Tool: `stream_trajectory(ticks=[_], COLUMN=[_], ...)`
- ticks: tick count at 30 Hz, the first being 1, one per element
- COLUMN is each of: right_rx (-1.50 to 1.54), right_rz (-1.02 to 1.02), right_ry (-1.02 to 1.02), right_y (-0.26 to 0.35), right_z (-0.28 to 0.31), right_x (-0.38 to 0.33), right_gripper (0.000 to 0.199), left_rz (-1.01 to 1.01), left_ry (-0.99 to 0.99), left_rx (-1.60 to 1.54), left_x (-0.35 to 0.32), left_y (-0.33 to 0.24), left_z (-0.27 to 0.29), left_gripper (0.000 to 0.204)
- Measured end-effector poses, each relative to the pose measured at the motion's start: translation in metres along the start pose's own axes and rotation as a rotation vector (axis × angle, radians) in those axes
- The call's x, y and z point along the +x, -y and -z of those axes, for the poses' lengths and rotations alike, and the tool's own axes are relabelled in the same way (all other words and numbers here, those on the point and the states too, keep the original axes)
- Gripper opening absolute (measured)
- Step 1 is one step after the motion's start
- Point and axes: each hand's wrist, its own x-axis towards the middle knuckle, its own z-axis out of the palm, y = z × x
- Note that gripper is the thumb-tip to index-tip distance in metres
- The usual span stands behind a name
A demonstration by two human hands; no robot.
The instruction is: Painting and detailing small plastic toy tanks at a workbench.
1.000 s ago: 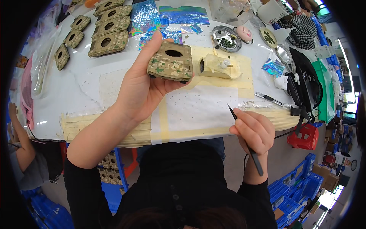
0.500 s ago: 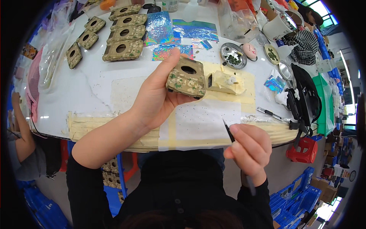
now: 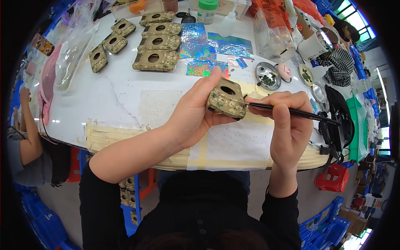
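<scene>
My left hand (image 3: 193, 112) holds a camouflage-painted model shell (image 3: 227, 99) with a round hole in its top, tilted up above the white table (image 3: 116, 96). My right hand (image 3: 289, 125) grips a thin black paintbrush (image 3: 291, 111) lying level, and its tip touches the right edge of the shell. Both hands are over a white paper sheet (image 3: 237, 143) taped down with beige masking tape near the table's front edge.
Several more camouflage shells (image 3: 154, 41) lie in rows at the back left. Holographic foil sheets (image 3: 208, 52), small metal paint dishes (image 3: 267, 76), a white cup (image 3: 314, 43), bottles and plastic bags crowd the back. Another person's arm (image 3: 25, 125) shows at the left. A red stool (image 3: 333, 179) stands at right.
My left hand has lifted and turned the shell toward me. My right hand has risen from the table's front edge and brought the brush tip to the shell's right side.
</scene>
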Motion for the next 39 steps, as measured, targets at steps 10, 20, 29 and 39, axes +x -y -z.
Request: stream_trajectory(ticks=[10, 20, 29, 39], right_rx=[0.102, -0.055, -0.109, -0.087], right_rz=[-0.038, 0.003, 0.025, 0.023], right_ry=[-0.023, -0.02, -0.019, -0.021], right_y=[0.0022, 0.0007, 0.0005, -0.0001], right_z=[-0.0075, -0.0074, -0.0086, -0.0079], right_x=[-0.0022, -0.0043, -0.0044, -0.0045], right_gripper=[0.011, 0.008, 0.008, 0.009], left_rz=[-0.012, -0.019, -0.023, -0.026], left_ry=[-0.02, -0.007, -0.023, -0.014], left_rx=[0.013, 0.013, 0.029, 0.033], left_x=[-0.0003, 0.0015, 0.0017, 0.0019], left_y=[0.0001, 0.0011, 0.0008, 0.0008], left_z=[-0.0023, 0.0006, 0.0006, 0.0003], left_gripper=[0.043, 0.045, 0.046, 0.047])
